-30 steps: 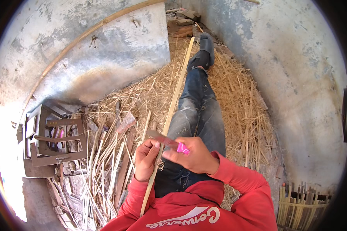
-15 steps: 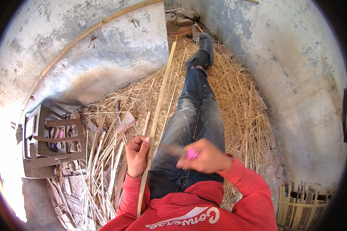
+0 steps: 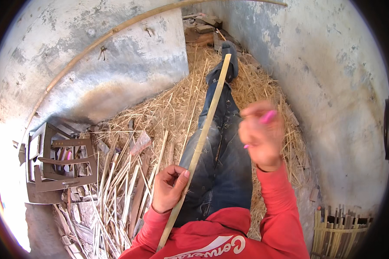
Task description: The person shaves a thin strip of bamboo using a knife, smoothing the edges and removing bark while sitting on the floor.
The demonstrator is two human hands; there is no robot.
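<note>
I sit on straw with my legs in dark jeans stretched out ahead. My left hand (image 3: 170, 187) grips a long thin bamboo strip (image 3: 205, 129) that runs from my lap up over my legs toward my shoe. My right hand (image 3: 261, 131) is raised above my right thigh, blurred, and closed on a tool with a pink handle (image 3: 268, 116); its blade cannot be made out. The right hand is well apart from the strip.
Loose straw (image 3: 168, 108) covers the floor between grey plastered walls. A pile of split bamboo slivers (image 3: 116, 190) lies to my left, beside a small wooden frame (image 3: 58, 166). A bundle of bamboo sticks (image 3: 337, 228) stands at lower right. Bricks and rubble (image 3: 203, 26) lie far ahead.
My right hand lifted with the pink-handled tool from the strip near my left hand up and to the right. The strip's far end swung slightly right over my legs.
</note>
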